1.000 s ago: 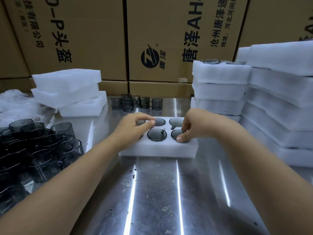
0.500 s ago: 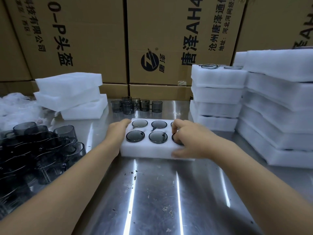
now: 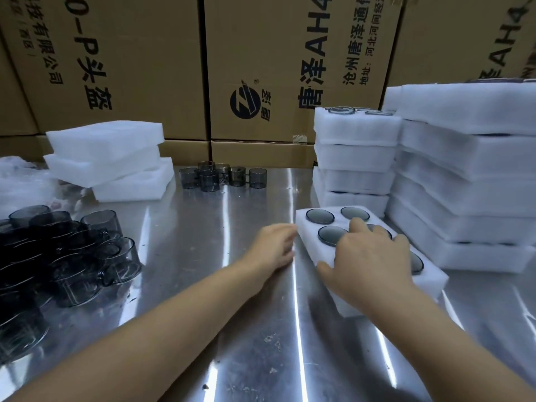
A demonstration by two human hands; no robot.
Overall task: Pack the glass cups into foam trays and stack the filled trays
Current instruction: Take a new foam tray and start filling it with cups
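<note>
A white foam tray (image 3: 429,278) filled with dark glass cups (image 3: 320,216) lies turned at an angle on the steel table, right of centre, just in front of the stacks of filled trays (image 3: 356,153). My right hand (image 3: 368,259) lies over the tray's top, fingers spread across the cups and thumb at its near left edge. My left hand (image 3: 274,245) touches the tray's left edge with its fingertips. Loose smoky glass cups (image 3: 72,250) are heaped at the left.
Empty foam trays (image 3: 107,158) are piled at the back left. A small group of glass cups (image 3: 223,177) stands at the back centre. A taller stack of filled trays (image 3: 470,181) fills the right side. Cardboard boxes (image 3: 275,68) wall the back.
The filled tray has slid to the right and turned at an angle, ending close to the stacks. Both hands went with it; the right hand now lies on top.
</note>
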